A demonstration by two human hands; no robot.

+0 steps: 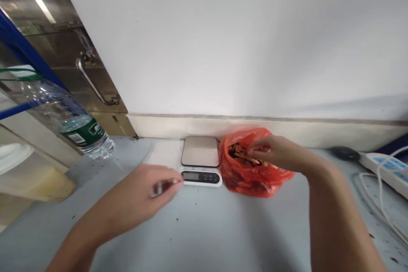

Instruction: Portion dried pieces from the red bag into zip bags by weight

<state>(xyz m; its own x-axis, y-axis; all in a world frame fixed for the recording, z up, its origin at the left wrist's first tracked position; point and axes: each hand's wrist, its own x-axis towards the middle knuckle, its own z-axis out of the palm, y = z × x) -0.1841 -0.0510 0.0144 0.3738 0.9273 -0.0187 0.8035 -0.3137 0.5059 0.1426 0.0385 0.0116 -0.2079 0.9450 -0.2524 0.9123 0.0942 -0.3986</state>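
A small digital kitchen scale (200,151) with a bare metal plate sits against the wall, its display and buttons facing me. Just left of its front edge is my left hand (149,191), thumb and fingers curled together; whether anything is between them I cannot make out. To the right of the scale stands an open red plastic bag (248,182) holding dried brown pieces (244,154), dark at some edges. My right hand (274,151) reaches over the bag's rim with its fingertips pinched on the pieces. Its fingers partly cover the contents.
At left are a large water bottle (79,129), tilted in view, and a lidded plastic container (41,178) with yellowish contents. White paper (165,153) lies left of the scale. A power strip (387,170), white cable (379,204) and black object (345,153) are at right.
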